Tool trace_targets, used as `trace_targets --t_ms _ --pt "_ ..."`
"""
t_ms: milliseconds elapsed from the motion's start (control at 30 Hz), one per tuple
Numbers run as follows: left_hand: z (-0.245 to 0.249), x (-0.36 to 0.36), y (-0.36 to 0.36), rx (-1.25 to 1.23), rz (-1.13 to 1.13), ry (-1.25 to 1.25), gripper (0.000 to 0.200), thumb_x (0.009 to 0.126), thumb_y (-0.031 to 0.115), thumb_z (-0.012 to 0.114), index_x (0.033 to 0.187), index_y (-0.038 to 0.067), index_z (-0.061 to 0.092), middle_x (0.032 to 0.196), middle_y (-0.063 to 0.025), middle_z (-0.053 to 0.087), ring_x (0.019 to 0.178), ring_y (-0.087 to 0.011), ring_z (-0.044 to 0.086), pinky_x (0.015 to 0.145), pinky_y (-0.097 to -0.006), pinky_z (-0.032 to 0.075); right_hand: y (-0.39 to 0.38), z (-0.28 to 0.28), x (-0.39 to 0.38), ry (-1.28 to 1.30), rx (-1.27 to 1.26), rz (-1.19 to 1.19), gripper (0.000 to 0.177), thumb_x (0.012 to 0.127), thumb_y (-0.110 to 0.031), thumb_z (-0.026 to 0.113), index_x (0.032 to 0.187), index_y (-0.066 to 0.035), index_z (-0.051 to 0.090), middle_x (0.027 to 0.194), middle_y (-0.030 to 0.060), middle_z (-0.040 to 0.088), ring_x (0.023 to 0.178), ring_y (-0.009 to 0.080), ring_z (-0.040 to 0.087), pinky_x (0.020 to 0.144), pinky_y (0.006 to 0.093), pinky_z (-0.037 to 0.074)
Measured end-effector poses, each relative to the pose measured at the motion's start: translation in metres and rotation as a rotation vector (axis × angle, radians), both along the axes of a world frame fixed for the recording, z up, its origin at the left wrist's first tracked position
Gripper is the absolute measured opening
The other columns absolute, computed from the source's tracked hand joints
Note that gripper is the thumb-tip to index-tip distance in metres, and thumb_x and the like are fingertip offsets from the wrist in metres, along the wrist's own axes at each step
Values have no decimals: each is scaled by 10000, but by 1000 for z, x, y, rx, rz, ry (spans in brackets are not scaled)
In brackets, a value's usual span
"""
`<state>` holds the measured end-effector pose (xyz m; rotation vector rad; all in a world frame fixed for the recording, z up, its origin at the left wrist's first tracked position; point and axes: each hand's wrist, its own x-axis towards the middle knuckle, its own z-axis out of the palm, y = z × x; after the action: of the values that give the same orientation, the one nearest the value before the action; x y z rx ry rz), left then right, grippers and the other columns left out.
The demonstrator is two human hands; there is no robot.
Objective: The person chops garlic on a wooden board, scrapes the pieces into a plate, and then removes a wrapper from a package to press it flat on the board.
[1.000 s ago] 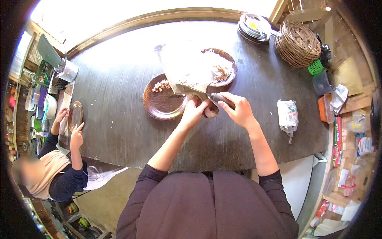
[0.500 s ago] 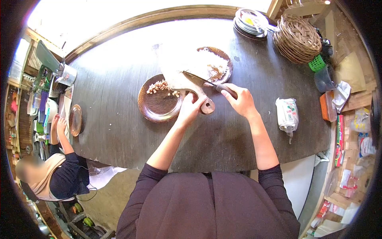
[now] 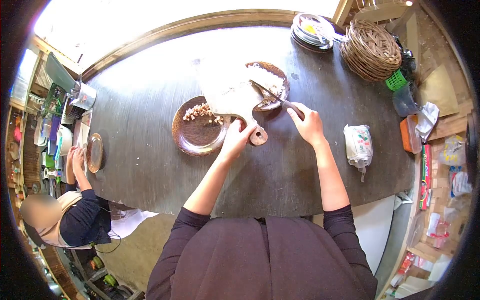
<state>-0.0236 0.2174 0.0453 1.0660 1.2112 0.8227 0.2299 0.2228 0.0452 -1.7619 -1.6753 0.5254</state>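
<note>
My left hand (image 3: 235, 141) grips the handle of a wooden cutting board (image 3: 227, 95) that lies tilted over two brown plates. The nearer plate (image 3: 192, 137) holds small chopped brown pieces (image 3: 200, 111) by the board's edge. My right hand (image 3: 307, 123) holds a knife (image 3: 272, 95) by its dark handle, the blade reaching across the board's far side. The far plate (image 3: 277, 80) carries white rice and some brown food.
The dark table (image 3: 150, 160) also bears a white plastic packet (image 3: 358, 145) at right, a wicker basket (image 3: 370, 42) and stacked metal plates (image 3: 312, 27) far right. Another person sits at left with hands by a small plate (image 3: 94, 151).
The board has come down from a steep tilt to lie lower over the plates, and chopped pieces now sit on the nearer plate. My right hand with the knife moved up and right.
</note>
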Motion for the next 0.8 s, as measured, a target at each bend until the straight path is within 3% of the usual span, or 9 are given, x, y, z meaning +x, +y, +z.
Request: trace_targets --t_ms 400,467,600,700,767,800 --pt "-1 -5 -2 -9 1 -17 383 995 213 682 1254 -53 589 1170 -115 695 1076 -164 643 944 -324 519 -20 27 -19 -21 10 -78 323 992 -348 660 1191 -100 716 971 201 753 922 395 729 789 449 564" --pt "-8 -4 -2 84 37 -61 423 965 369 727 1177 11 653 1018 -17 686 801 -61 560 645 -225 431 -23 31 -22 -22 14 -90 327 1001 -328 652 1206 -78 703 985 209 751 930 398 728 797 445 563" --pt "-5 -4 -4 64 27 -25 418 967 354 726 1188 7 651 1027 -21 686 813 -64 566 641 -229 433 -31 44 -31 44 68 -84 311 1014 -287 640 1218 -58 690 1007 212 752 941 394 731 812 437 563" --pt "-10 -5 -4 53 30 -63 411 973 333 719 1209 4 651 1049 -30 694 845 -74 591 675 -241 464 -33 44 -32 71 102 -44 295 1012 -290 631 1244 -114 682 1018 185 758 957 398 725 816 461 570" --pt "-6 -7 -6 14 1 -100 367 992 215 689 1238 -41 599 1141 -94 696 1026 -136 643 897 -311 527 -37 48 -36 82 142 -33 309 1020 -253 617 1290 -105 651 1098 189 747 1014 400 714 854 459 569" --pt "-5 -7 -7 22 1 -101 367 992 215 689 1238 -41 599 1141 -94 696 1026 -136 643 897 -311 527 -39 48 -39 81 150 -32 309 1020 -253 617 1290 -105 651 1098 189 747 1014 400 714 854 459 569"
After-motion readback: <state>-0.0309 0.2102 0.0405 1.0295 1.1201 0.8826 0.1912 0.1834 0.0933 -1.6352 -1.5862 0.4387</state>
